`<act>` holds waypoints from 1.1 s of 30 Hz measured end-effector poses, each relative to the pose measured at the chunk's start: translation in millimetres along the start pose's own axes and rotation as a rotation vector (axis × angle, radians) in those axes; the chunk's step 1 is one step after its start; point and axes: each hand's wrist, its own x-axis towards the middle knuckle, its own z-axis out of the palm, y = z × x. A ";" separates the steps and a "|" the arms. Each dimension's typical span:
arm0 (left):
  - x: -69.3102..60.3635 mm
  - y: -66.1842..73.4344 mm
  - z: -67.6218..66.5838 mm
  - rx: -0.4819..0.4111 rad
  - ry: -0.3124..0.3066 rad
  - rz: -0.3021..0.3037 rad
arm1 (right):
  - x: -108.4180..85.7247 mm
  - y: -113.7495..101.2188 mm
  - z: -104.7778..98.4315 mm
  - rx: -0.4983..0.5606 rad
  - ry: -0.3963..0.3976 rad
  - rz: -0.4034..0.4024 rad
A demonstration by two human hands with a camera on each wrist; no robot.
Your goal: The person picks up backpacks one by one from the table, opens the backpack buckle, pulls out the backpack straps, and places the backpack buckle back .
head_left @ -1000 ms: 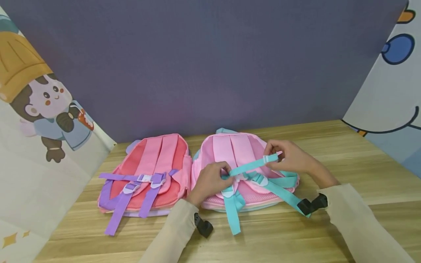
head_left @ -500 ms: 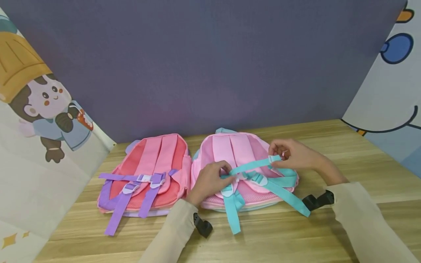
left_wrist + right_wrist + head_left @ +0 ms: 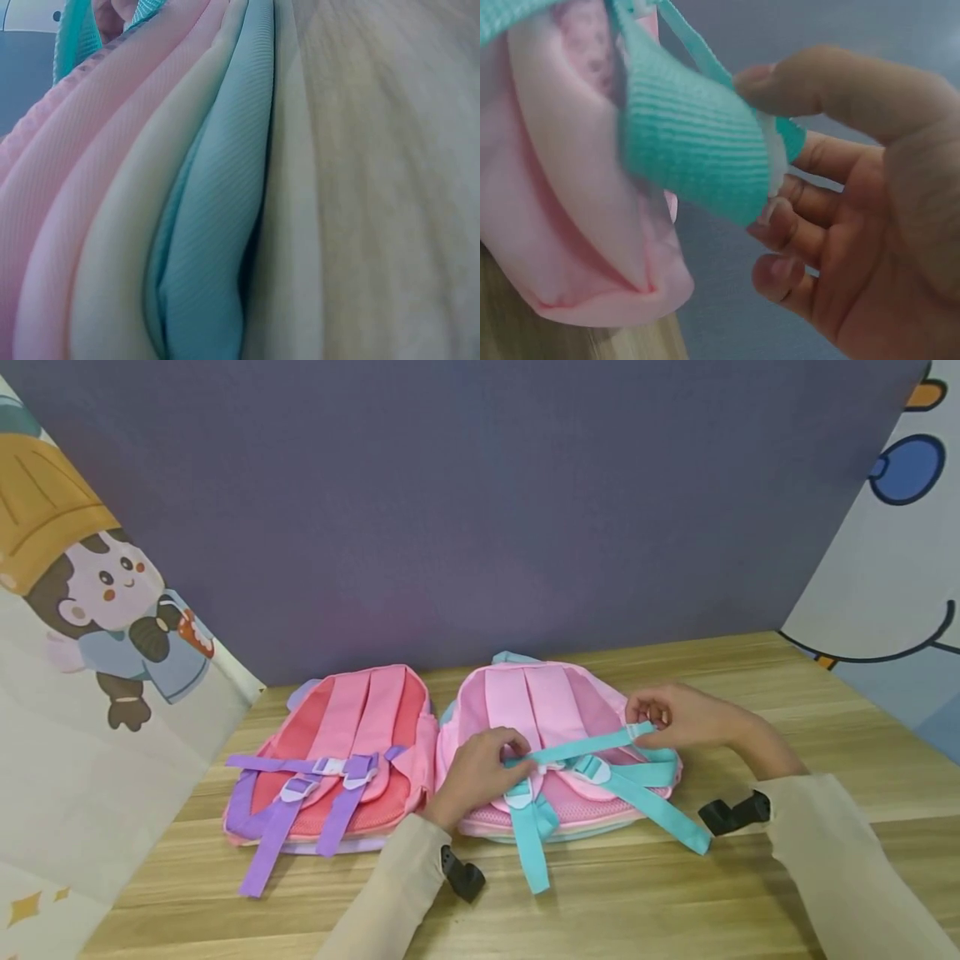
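A pink backpack (image 3: 551, 693) lies on its front on the wooden table, with its shoulder-strap side up. My left hand (image 3: 480, 772) pinches one end of its teal strap (image 3: 585, 747) near the bag's middle, where the fingertips hide a white buckle in part. On the right, my right hand (image 3: 686, 718) holds the strap's other end by a small white slider (image 3: 639, 730), pulling the strap fairly straight across the bag. In the right wrist view, thumb and fingers grip the teal webbing (image 3: 697, 135) at its white edge. The left wrist view shows mostly the bag's side (image 3: 217, 202).
A coral-pink backpack (image 3: 300, 727) with purple straps (image 3: 273, 843) lies against the pink one on the left. Loose teal strap tails (image 3: 532, 852) hang onto the wooden table (image 3: 615, 902). A dark panel (image 3: 480, 527) stands behind, with printed cartoon walls at both sides.
My right hand has moved right and slightly down, with the slider moving along with it, and the strap between the hands shows longer. My left hand has stayed in place.
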 end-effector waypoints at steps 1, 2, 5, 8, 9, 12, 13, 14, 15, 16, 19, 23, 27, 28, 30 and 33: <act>0.0 0.1 0.1 0.000 0.001 0.001 | -0.2 0.7 0.4 -0.007 -0.008 0.011; -0.1 0.4 0.1 0.000 0.002 0.001 | -0.2 1.5 1.0 -0.018 -0.018 0.021; 0.0 1.1 0.2 0.002 0.006 -0.002 | -0.3 3.5 2.5 -0.039 -0.045 0.048; -0.2 1.7 0.4 0.004 0.008 -0.005 | 0.0 4.8 3.4 -0.065 -0.058 0.065; -0.1 1.5 0.4 0.004 0.009 -0.005 | 0.0 5.0 3.4 -0.068 -0.060 0.069; -0.6 1.5 0.2 0.006 0.010 -0.001 | -0.4 5.3 3.0 -0.080 -0.067 0.079; -0.7 1.3 0.1 0.007 0.012 0.003 | -0.5 5.4 2.7 -0.078 -0.072 0.084; -0.8 1.1 0.0 0.008 0.012 0.007 | -0.7 5.4 2.5 -0.076 -0.077 0.088; -0.9 0.9 -0.1 0.009 0.011 0.010 | -0.8 5.4 2.2 -0.074 -0.081 0.095; -1.1 0.8 0.0 0.012 0.010 0.013 | -0.9 5.4 2.0 -0.073 -0.085 0.102; -1.0 0.2 -0.1 0.016 0.009 0.025 | -1.0 5.1 1.3 -0.071 -0.091 0.121; -0.7 -0.2 -0.2 0.017 0.009 0.029 | -0.8 4.0 0.8 -0.073 -0.099 0.146; -0.7 -1.1 0.0 0.017 0.012 0.024 | 0.0 3.2 0.7 -0.069 -0.120 0.162; -0.7 -1.4 0.1 0.019 0.012 0.024 | 0.1 3.2 0.5 -0.069 -0.124 0.163; -0.4 -1.7 0.4 0.021 0.012 0.024 | -0.1 3.6 0.2 -0.071 -0.128 0.158; 0.0 -1.6 0.8 0.022 0.011 0.027 | -0.8 3.9 -0.8 -0.071 -0.128 0.150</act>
